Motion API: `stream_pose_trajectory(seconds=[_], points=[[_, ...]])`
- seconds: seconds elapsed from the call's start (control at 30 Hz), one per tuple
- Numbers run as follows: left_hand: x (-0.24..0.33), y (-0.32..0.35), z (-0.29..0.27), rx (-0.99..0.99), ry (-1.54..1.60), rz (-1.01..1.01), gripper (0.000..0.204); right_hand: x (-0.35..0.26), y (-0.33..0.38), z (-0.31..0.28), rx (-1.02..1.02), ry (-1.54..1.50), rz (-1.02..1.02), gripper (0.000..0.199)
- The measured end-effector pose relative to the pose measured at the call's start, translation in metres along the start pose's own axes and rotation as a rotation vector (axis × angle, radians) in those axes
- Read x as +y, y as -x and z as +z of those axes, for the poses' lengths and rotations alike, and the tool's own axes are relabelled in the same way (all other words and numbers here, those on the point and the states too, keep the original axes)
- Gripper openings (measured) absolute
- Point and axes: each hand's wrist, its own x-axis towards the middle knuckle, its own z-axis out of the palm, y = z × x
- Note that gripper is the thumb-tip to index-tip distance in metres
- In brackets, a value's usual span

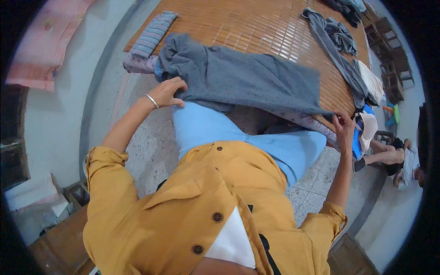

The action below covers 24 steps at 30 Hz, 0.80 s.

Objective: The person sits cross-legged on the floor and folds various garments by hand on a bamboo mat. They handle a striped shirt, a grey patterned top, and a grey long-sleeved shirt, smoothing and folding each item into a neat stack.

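A dark grey garment (pixel 247 78) with small dots lies spread across the near edge of the bed, partly over my blue-trousered lap. Its left end is bunched up, and its kind cannot be told from the way it lies. My left hand (pixel 167 93), with a bracelet on the wrist, grips the near edge at that left end between thumb and fingers. At the opposite end, my right hand (pixel 343 126) pinches the near right corner and draws it out to a point. The near edge runs fairly straight between both hands.
A slatted bamboo mat (pixel 256 27) covers the bed. On it lie a rolled striped cloth (pixel 155 33) at the far left and another grey garment (pixel 337 50) at the right. Pale bras (pixel 368 128) rest by the right edge. Another person (pixel 394 158) sits at far right.
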Motion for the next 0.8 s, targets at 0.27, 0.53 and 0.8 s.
stream_pose_trajectory(seconds=[0.27, 0.53, 0.8], points=[[0.008, -0.004, 0.014, 0.359, -0.063, -0.043, 0.03, 0.018, 0.009, 0.012, -0.01, -0.258, 0.052, 0.016], [0.021, -0.034, 0.045, 0.234, -0.142, 0.158, 0.022, 0.008, 0.011, 0.005, 0.012, -0.231, 0.073, 0.017], [0.028, -0.089, -0.064, 0.53, -0.018, -0.027, 0.015, -0.036, -0.068, -0.051, -0.085, -0.151, 0.17, 0.017]])
